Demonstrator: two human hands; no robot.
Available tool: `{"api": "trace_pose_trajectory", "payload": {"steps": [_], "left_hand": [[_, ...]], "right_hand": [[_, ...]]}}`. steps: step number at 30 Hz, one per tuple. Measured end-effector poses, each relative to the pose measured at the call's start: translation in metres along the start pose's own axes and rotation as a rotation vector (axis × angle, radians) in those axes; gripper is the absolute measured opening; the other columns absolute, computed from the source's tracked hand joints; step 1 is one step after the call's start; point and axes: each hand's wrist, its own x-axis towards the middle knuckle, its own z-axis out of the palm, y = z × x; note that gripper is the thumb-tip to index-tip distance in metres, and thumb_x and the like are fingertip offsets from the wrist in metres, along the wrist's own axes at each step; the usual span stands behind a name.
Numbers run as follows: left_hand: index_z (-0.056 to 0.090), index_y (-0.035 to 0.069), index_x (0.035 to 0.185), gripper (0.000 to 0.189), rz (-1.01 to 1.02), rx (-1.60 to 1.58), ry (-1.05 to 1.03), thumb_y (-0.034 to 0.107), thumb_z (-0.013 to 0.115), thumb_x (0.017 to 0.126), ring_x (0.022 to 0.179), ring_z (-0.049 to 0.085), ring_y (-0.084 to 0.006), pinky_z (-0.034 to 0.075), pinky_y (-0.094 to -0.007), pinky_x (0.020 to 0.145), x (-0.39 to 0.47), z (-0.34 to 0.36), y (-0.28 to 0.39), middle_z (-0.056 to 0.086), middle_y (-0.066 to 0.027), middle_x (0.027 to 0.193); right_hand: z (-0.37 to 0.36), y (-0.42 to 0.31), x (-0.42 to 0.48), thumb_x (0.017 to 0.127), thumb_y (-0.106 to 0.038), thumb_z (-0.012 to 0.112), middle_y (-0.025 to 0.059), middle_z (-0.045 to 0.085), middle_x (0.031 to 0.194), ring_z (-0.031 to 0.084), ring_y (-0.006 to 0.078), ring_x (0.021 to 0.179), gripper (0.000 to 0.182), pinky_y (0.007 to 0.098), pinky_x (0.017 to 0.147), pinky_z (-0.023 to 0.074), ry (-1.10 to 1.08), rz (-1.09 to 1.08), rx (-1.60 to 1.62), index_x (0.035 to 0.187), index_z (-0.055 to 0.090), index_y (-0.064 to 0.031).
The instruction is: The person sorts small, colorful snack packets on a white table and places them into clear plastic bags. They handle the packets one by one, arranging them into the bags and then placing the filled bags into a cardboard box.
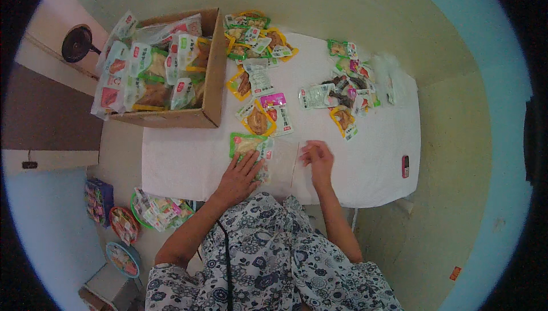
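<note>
My left hand [244,174] lies flat, palm down, on a clear plastic bag [282,165] at the table's near edge. Inside or under the bag's left part is a green-edged food packet [248,139] with pale contents; which of the two is hard to tell. A thin reddish line crosses the bag near its right end. Just right of that line, my right hand [317,156] hovers with bent fingers, slightly blurred. Whether its fingertips pinch anything does not show. Beyond the bag lie a yellow-edged packet [257,121] and a white and pink packet [280,116].
A cardboard box [212,79] full of bagged packets stands at the back left. More packets lie in piles at the back [252,39] and right [346,88], beside clear bags [387,75]. A small phone-like device [405,166] rests far right. Filled baskets [137,214] stand on the floor.
</note>
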Motion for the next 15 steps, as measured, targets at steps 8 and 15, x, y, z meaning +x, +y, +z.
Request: {"api": "trace_pose_trajectory", "payload": {"steps": [8, 15], "left_hand": [[0.034, 0.010, 0.141, 0.065, 0.001, -0.013, 0.001, 0.035, 0.058, 0.086, 0.140, 0.022, -0.0293, 0.013, -0.0497, 0.114, 0.001, 0.006, -0.001, 0.028, -0.0148, 0.149], [0.032, 0.010, 0.142, 0.066, 0.003, -0.012, 0.033, 0.033, 0.058, 0.086, 0.140, 0.022, -0.0280, 0.014, -0.0491, 0.114, -0.004, 0.004, 0.000, 0.026, -0.0147, 0.150]], "right_hand": [[0.029, -0.003, 0.081, 0.084, -0.011, 0.061, 0.0081, 0.064, 0.085, 0.062, 0.0206, 0.073, 0.016, 0.0322, 0.066, 0.0497, 0.015, -0.522, -0.506, 0.099, 0.060, -0.0050], [0.094, 0.005, 0.081, 0.075, -0.024, 0.070, 0.0132, 0.063, 0.094, 0.062, 0.0310, 0.086, 0.028, 0.0408, 0.073, 0.0497, -0.032, -0.513, -0.877, 0.096, 0.061, -0.0081]]}}
